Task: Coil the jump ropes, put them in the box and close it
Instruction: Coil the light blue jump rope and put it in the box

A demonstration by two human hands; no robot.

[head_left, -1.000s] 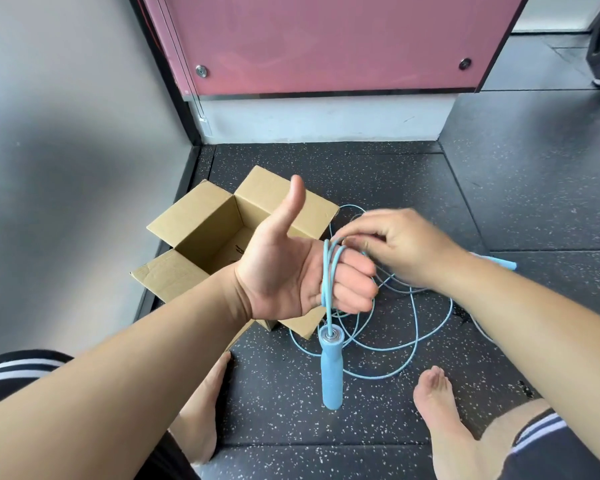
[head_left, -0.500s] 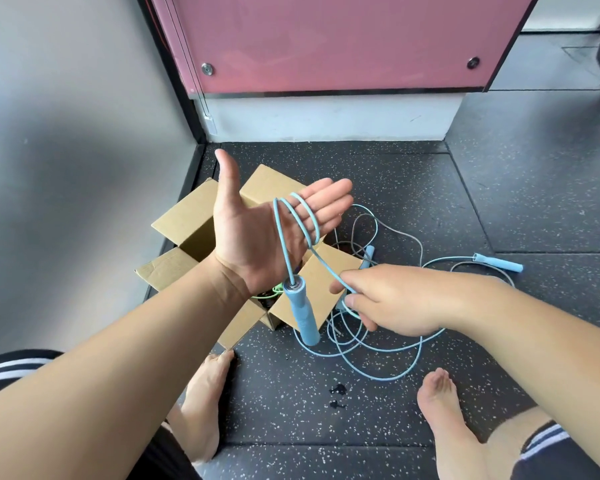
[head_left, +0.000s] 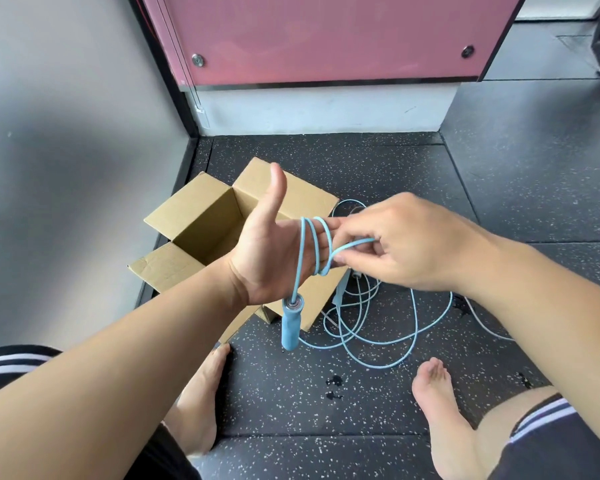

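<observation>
No text, label or number can be read (the cardboard box point(head_left: 191, 216) shows plain flaps).

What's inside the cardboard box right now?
Inside the cardboard box only bare inner walls show. The left hand, wound with the blue jump rope, and its forearm cover the bottom, so whether anything lies there cannot be told.

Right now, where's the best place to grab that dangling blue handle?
Probably round the thick middle of the blue handle, coming from the near side: it hangs upright by its rope below the left hand, with the box just behind.
</observation>
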